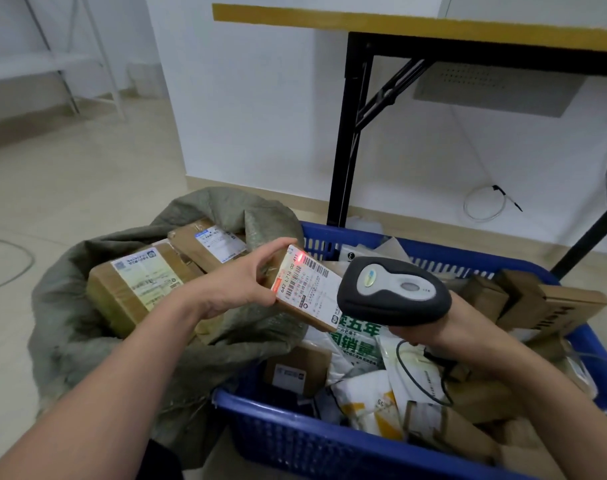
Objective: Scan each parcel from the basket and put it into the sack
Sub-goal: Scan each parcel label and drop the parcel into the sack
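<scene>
My left hand (241, 280) grips a small brown parcel (307, 292) by its left end, white label facing up, above the gap between sack and basket. A red scanner light falls on the label's top corner. My right hand (430, 332) holds a dark grey barcode scanner (394, 289) by its handle, aimed at that label from the right. The blue plastic basket (295, 434) at lower right holds several cardboard boxes and white mailer bags. The grey-green woven sack (70, 327) on the left lies open with two labelled brown boxes (136, 285) inside.
A folding table with a yellow edge and black legs (343, 150) stands behind the basket against the white wall. A coiled white cable (482, 206) lies on the floor under it. A grey cable (15, 265) runs over the tiled floor at left. The scanner's black cord hangs into the basket.
</scene>
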